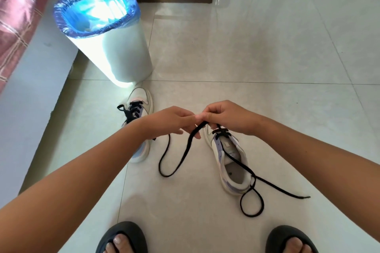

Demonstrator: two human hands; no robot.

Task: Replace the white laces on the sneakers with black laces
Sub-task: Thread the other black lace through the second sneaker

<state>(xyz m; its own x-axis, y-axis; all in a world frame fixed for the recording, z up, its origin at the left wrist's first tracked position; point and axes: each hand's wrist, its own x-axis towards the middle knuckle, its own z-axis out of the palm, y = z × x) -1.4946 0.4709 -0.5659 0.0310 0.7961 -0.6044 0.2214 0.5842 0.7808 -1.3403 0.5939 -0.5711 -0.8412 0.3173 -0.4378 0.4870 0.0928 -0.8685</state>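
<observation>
My left hand (170, 121) and right hand (224, 117) both pinch the flat black fabric lace (185, 150) above the white sneaker (230, 162); it feels limp and light, best gripped near its tip.

Two white sneakers stand apart on the floor. The left sneaker (138, 113), at ten o'clock, is fully laced in black. The right sneaker (230, 158), at three o'clock, carries a black lace (181, 156) through its front eyelets only, ends trailing loose.

my left hand (172, 121) and right hand (224, 117) pinch black lace (185, 150) | over right sneaker (230, 162) | left sneaker (137, 121) laced black, beside bin (115, 47)
</observation>
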